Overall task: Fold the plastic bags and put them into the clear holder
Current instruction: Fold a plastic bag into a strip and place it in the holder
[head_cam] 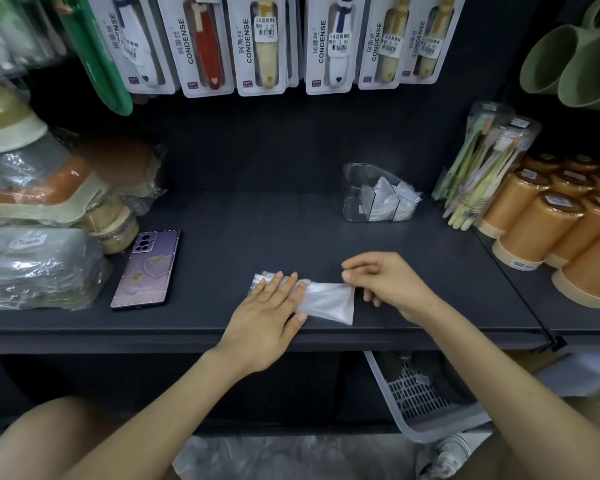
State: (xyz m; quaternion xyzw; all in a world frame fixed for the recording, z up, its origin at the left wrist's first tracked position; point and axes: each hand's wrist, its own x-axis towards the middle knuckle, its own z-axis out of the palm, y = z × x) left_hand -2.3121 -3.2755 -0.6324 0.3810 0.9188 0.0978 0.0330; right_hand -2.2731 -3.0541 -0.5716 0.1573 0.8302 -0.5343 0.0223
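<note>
Mid-fold: the left hand (274, 306) lies flat, pressing a plastic bag (326, 301) between the hands onto the shelf (222, 244); the right hand (385, 282) pinches its corner. Next, likely, that corner folds leftward; the clear holder (352, 188) waits beyond the right hand.

The plastic bag (326, 301) is looking thin, smooth and see-through, and is shining a little. The dark shelf (257, 230) under it is looking matt and flat. The clear holder (355, 188) is gleaming like hard, glassy plastic. The purple phone (146, 268) is shining, smooth and glossy. The wrap (32, 271) on the left is looking crinkly and shiny. The orange cups (534, 226) are looking smooth, with a soft shine.
</note>
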